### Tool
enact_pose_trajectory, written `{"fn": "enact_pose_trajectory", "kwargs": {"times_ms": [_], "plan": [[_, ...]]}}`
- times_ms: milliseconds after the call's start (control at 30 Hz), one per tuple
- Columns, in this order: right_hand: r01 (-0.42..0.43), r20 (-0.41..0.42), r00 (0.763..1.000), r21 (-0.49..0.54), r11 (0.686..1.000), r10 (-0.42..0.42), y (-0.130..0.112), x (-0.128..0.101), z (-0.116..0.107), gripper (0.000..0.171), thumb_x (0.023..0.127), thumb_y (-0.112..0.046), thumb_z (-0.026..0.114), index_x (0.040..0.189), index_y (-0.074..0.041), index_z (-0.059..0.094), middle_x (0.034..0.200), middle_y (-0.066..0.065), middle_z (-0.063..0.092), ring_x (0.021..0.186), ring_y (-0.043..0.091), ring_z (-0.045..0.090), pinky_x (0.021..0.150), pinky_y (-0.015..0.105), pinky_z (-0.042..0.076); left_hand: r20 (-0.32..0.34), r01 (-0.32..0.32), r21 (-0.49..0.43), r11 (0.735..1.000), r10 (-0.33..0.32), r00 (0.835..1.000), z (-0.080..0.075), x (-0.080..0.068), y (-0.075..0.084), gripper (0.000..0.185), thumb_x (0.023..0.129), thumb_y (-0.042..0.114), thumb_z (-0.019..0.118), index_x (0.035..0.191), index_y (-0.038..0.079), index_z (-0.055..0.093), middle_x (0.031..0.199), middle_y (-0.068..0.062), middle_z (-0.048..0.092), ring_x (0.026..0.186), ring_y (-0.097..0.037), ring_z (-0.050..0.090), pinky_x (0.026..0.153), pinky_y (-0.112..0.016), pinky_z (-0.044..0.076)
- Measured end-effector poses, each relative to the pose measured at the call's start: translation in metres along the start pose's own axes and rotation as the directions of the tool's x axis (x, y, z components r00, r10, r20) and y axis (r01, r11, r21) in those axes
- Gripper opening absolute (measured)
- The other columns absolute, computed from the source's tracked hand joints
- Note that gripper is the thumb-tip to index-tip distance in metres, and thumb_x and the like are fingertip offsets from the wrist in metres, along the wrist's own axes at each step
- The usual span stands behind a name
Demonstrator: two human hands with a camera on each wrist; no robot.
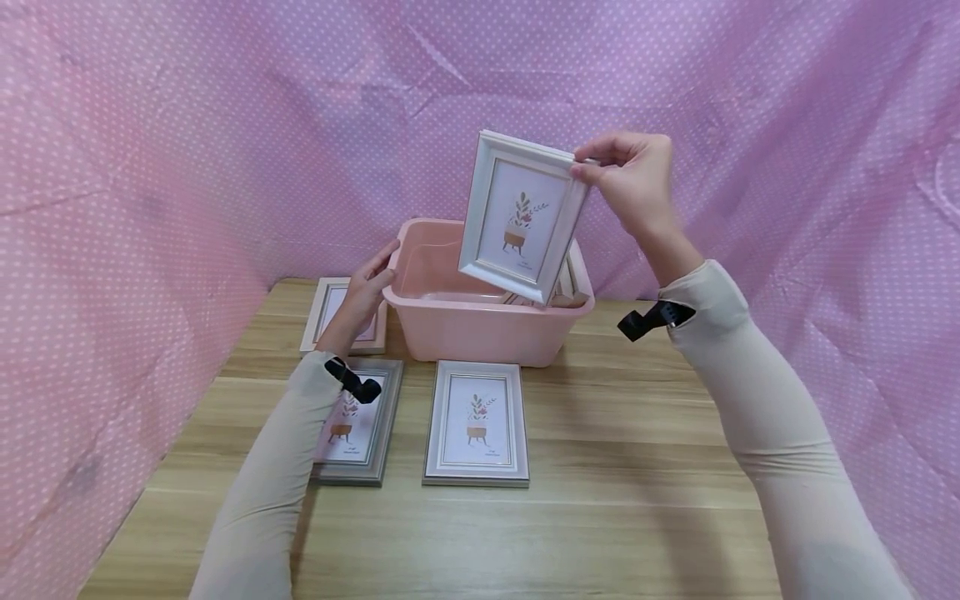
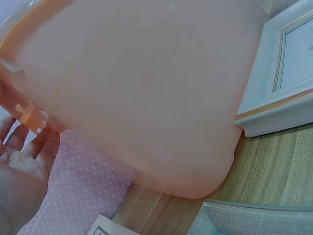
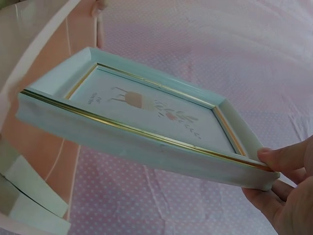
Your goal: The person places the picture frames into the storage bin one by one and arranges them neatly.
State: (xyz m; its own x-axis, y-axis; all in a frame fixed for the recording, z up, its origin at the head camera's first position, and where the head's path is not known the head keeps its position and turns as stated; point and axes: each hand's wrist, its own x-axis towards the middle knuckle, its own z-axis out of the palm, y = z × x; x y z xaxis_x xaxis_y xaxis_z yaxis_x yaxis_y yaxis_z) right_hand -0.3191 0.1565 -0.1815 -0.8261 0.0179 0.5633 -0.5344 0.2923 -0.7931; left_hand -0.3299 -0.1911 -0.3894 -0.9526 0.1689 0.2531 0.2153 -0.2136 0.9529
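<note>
My right hand [image 1: 633, 179] pinches a white picture frame [image 1: 472, 225] by its upper right corner, thumb on the front and fingers behind. The frame hangs tilted above the right part of a pink plastic basin [image 1: 480, 333]. In the right wrist view, its picture of a potted plant [image 3: 142, 100] and gold inner trim show. My left hand [image 1: 358, 302] is at the basin's left side. Its extended fingertips touch the rim beside a handle piece [image 2: 32, 117] in the left wrist view. More frames [image 1: 573, 279] stand inside the basin's right end, partly hidden by the held one.
On the wooden table [image 1: 600, 500], a white frame [image 1: 476, 425] lies before the basin. A grey frame [image 1: 390, 417] lies left of it, partly under my left forearm. A cream frame [image 1: 318, 312] lies behind my left hand. A pink dotted curtain [image 1: 300, 125] surrounds the table.
</note>
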Motion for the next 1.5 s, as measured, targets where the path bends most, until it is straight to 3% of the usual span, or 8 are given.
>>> {"fn": "enact_pose_trajectory", "kwargs": {"times_ms": [167, 367, 767, 933, 1100, 1267, 1500], "plan": [[0.007, -0.023, 1.0, -0.004, 1.0, -0.008, -0.003, -0.007, 0.006, 0.01, 0.069, 0.008, 0.076, 0.076, 0.002, 0.073, 0.074, 0.006, 0.073, 0.063, 0.008, 0.065, 0.061, 0.015, 0.053, 0.001, -0.001, -0.008, 1.0, 0.001, 1.0, 0.001, 0.0, 0.0, 0.057, 0.093, -0.002, 0.039, 0.147, 0.0, 0.023, 0.156, -0.013, 0.019, 0.143, -0.029, 0.02, 0.115, -0.048, 0.02], [0.005, -0.06, 0.998, -0.012, 1.0, -0.006, -0.011, -0.015, 0.01, 0.008, 0.07, 0.009, 0.074, 0.077, 0.004, 0.073, 0.076, 0.008, 0.073, 0.062, 0.009, 0.064, 0.061, 0.014, 0.053, 0.004, 0.006, -0.01, 1.0, -0.006, 1.0, 0.0, 0.001, 0.0, 0.057, 0.093, -0.001, 0.039, 0.147, 0.0, 0.023, 0.157, -0.012, 0.018, 0.143, -0.027, 0.019, 0.115, -0.046, 0.019], [-0.009, -0.08, 0.997, -0.067, 0.998, 0.003, -0.006, -0.019, 0.008, 0.011, 0.072, 0.006, 0.074, 0.082, 0.009, 0.071, 0.083, 0.012, 0.073, 0.066, 0.009, 0.065, 0.064, 0.013, 0.054, 0.006, 0.006, 0.01, 1.0, -0.006, 1.0, 0.0, 0.003, 0.0, 0.057, 0.093, 0.0, 0.041, 0.147, 0.002, 0.024, 0.156, -0.011, 0.019, 0.143, -0.027, 0.02, 0.115, -0.045, 0.021], [-0.016, -0.045, 0.999, -0.114, 0.993, 0.011, 0.01, -0.015, 0.005, 0.014, 0.072, 0.003, 0.075, 0.084, 0.008, 0.072, 0.083, 0.013, 0.073, 0.065, 0.007, 0.065, 0.062, 0.013, 0.053, -0.004, 0.007, 0.002, 1.0, -0.007, 1.0, 0.0, 0.004, 0.0, 0.057, 0.092, -0.001, 0.041, 0.147, 0.001, 0.025, 0.156, -0.012, 0.019, 0.143, -0.028, 0.019, 0.115, -0.045, 0.021], [-0.047, 0.043, 0.997, -0.213, 0.976, 0.058, 0.025, -0.012, -0.002, 0.022, 0.072, -0.008, 0.08, 0.09, 0.001, 0.074, 0.084, 0.005, 0.074, 0.069, 0.005, 0.066, 0.063, 0.012, 0.053, -0.013, 0.01, -0.01, 1.0, -0.01, 1.0, 0.0, 0.005, 0.0, 0.058, 0.091, -0.003, 0.04, 0.147, 0.0, 0.025, 0.156, -0.012, 0.019, 0.143, -0.029, 0.019, 0.115, -0.045, 0.021], [-0.03, 0.118, 0.99, -0.33, 0.943, 0.073, 0.024, -0.017, -0.007, 0.022, 0.074, -0.014, 0.078, 0.094, -0.002, 0.074, 0.095, 0.009, 0.073, 0.078, 0.003, 0.065, 0.066, 0.012, 0.053, -0.005, 0.008, -0.02, 1.0, -0.008, 1.0, -0.001, 0.006, -0.002, 0.057, 0.092, -0.005, 0.039, 0.147, 0.0, 0.024, 0.156, -0.012, 0.018, 0.143, -0.027, 0.019, 0.116, -0.045, 0.019], [-0.021, 0.178, 0.98, -0.366, 0.93, 0.093, 0.024, -0.022, -0.014, 0.024, 0.076, -0.015, 0.076, 0.097, -0.003, 0.073, 0.097, 0.013, 0.072, 0.079, 0.005, 0.066, 0.066, 0.012, 0.053, 0.003, 0.0, -0.031, 1.0, 0.0, 1.0, -0.003, 0.008, -0.004, 0.057, 0.092, -0.005, 0.038, 0.147, 0.001, 0.024, 0.156, -0.011, 0.018, 0.143, -0.029, 0.018, 0.115, -0.045, 0.018]]}}
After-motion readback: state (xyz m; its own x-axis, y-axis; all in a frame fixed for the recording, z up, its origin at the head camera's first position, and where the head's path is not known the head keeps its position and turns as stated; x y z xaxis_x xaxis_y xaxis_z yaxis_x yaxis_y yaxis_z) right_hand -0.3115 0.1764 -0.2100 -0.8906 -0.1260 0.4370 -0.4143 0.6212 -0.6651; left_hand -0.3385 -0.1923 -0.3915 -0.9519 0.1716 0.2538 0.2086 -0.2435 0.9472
